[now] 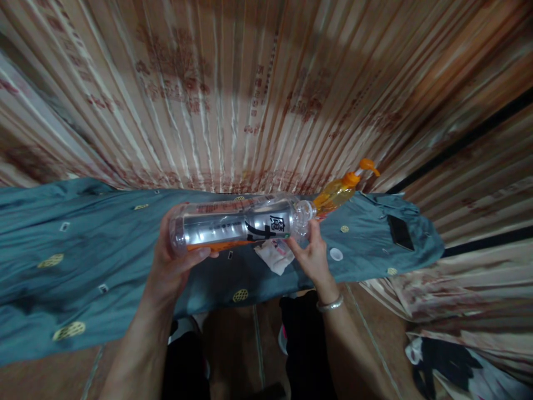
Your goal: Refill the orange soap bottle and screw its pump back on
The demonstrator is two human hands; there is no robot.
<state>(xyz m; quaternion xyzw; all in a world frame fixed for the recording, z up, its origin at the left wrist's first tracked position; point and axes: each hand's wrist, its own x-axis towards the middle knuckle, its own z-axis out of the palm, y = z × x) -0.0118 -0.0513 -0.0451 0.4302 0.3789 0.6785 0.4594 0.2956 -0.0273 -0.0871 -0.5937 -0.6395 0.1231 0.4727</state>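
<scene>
A large clear plastic bottle (233,225) with a silver label and dark lettering lies level across my two hands, its neck to the right. My left hand (172,258) is wrapped around the base end, thumb along the near side. At the neck end, the fingers of my right hand (311,253) grip the bottle from below. Just beyond its mouth stands a pump bottle (335,193) of yellow-orange liquid with an orange pump head; I cannot tell whether the two touch. Under the held bottle lies a crumpled white packet or tissue (275,255).
A teal cloth (104,239) with yellow patterns covers the long surface before me. On it are a white round disc (336,254) and a dark phone-like slab (400,232). Pleated curtains (233,100) hang behind and to the right. A bag-like pile (449,361) sits on the floor.
</scene>
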